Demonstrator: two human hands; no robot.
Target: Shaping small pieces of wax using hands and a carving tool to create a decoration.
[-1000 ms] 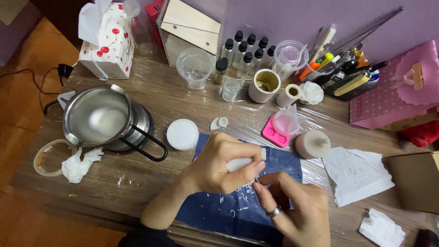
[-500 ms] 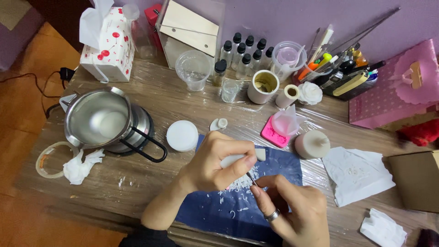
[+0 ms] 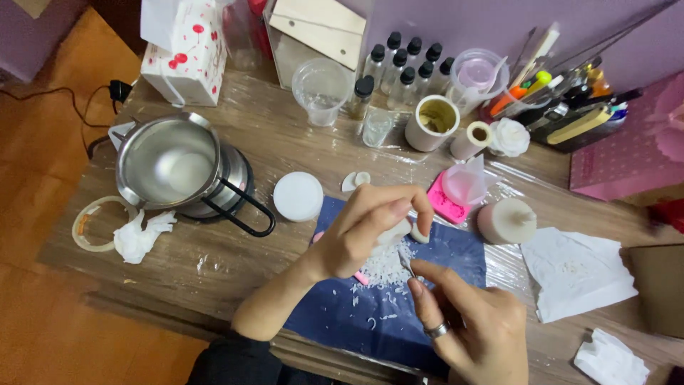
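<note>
Showing head view: two hands meet over a blue mat (image 3: 399,314) at the table's near edge.
Left hand (image 3: 360,235): fingers closed around a small white wax piece (image 3: 394,234), held just above the mat, apparently so that shavings land on it.
Right hand (image 3: 474,328): at 5 o'clock from the piece, pinching a thin tool (image 3: 405,262) whose tip touches the piece.
White shavings (image 3: 381,269): piled directly beneath.
Metal pot (image 3: 174,165): at 10 o'clock, well apart.
Pink mould (image 3: 447,207): at 2 o'clock, near.

Wooden table (image 3: 235,271), blue mat (image 3: 370,328), pot (image 3: 174,167)
</note>
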